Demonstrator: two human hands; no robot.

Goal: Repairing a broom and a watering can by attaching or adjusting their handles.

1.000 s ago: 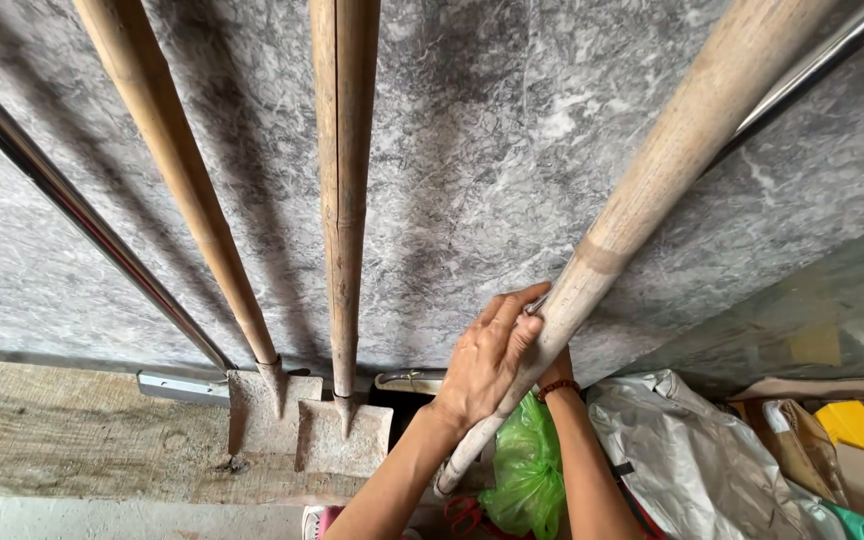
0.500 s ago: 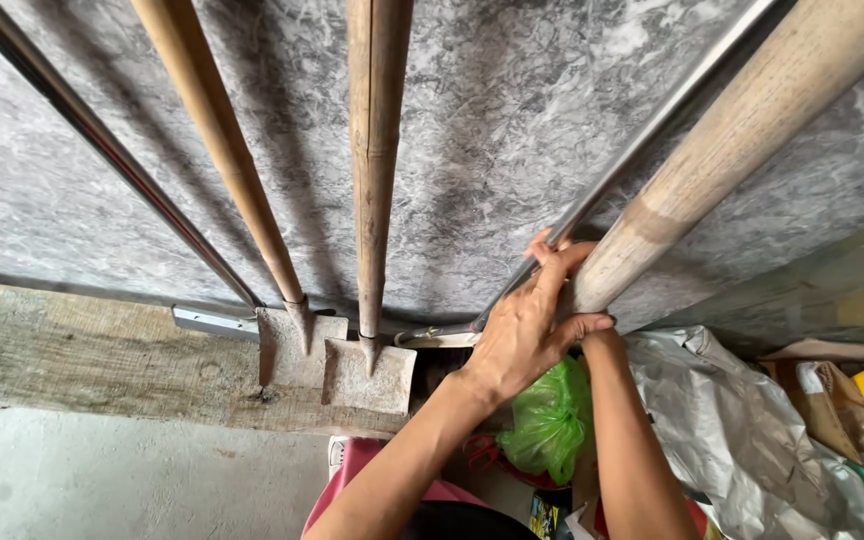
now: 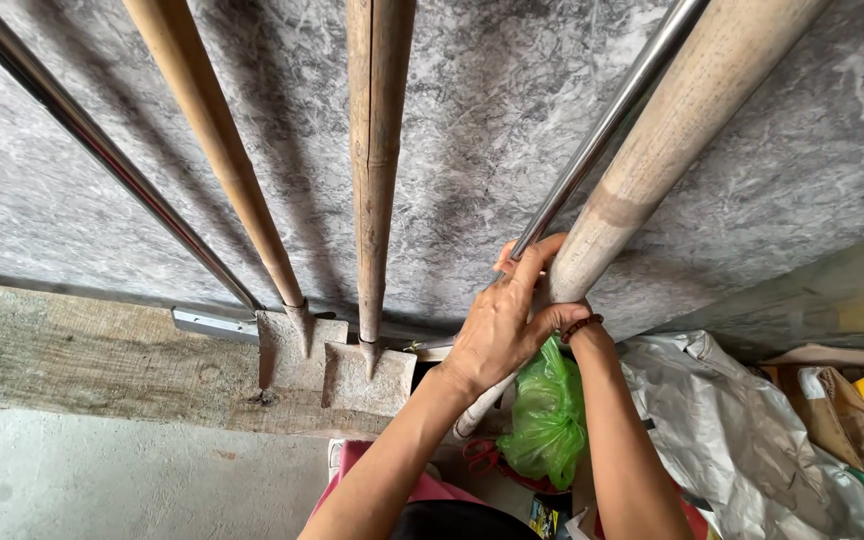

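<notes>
Grey marbled wall [image 3: 472,150], pale tan wooden handle [image 3: 672,130], bright green bag [image 3: 547,420], silver pole [image 3: 602,130].

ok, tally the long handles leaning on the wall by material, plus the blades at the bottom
Wooden handles: 3 (thin one, cracked one, thick one gripped by both hands)
Metal poles: 2
Flat metal blades: 2
Total: 7
</notes>
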